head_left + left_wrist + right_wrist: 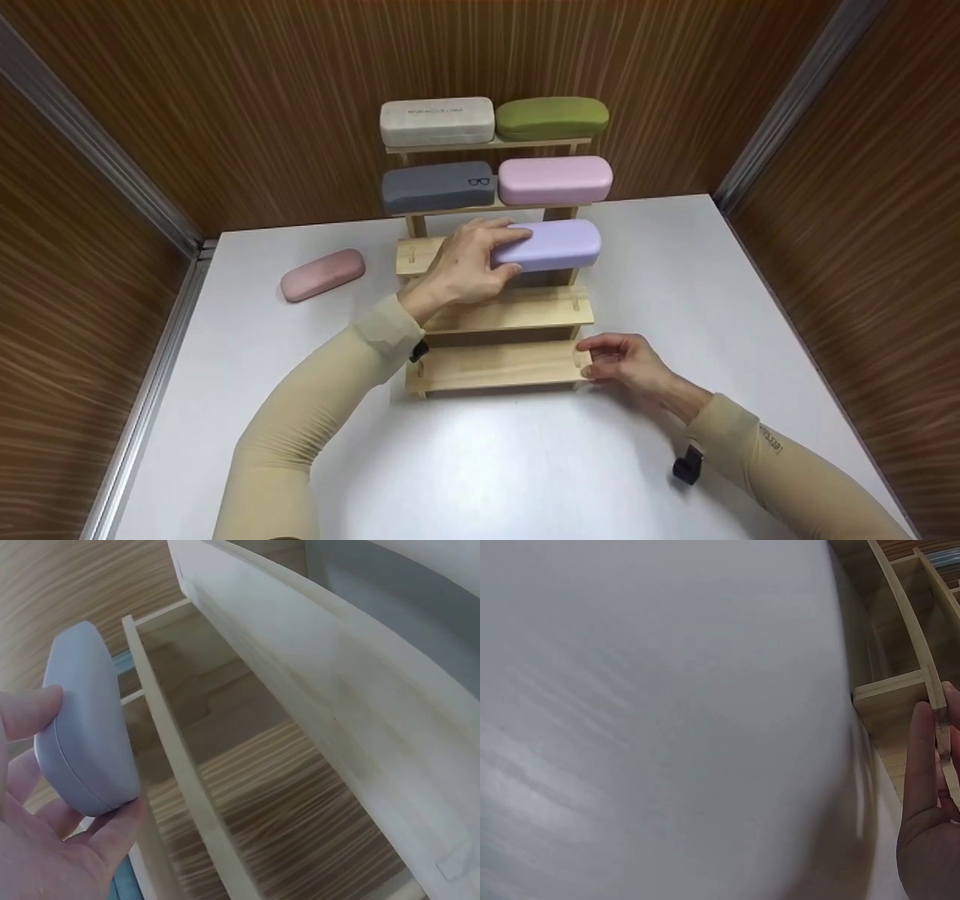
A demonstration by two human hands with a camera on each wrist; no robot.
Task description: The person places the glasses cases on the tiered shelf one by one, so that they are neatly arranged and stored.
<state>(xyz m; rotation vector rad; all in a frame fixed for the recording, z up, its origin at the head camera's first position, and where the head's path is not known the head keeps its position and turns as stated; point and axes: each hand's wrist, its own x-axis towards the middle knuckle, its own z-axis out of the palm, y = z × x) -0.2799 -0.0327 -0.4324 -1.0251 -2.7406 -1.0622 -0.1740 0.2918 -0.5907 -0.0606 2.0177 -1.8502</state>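
Note:
My left hand (469, 262) grips a lavender glasses case (559, 244) by its left end, at the right side of the middle shelf of a tiered wooden rack (506, 307). In the left wrist view, thumb and fingers pinch this case (90, 720) from both sides. My right hand (630, 365) pinches the right end of the lowest shelf (495, 366); the right wrist view shows the fingers (921, 757) on both faces of the board's end.
White (437, 121) and green (553, 118) cases fill the top shelf. Grey (437, 187) and pink (555, 180) cases sit on the second. A dusty-pink case (323, 275) lies on the white table (465, 465), left of the rack. Wood-patterned walls (300, 97) enclose the back and sides.

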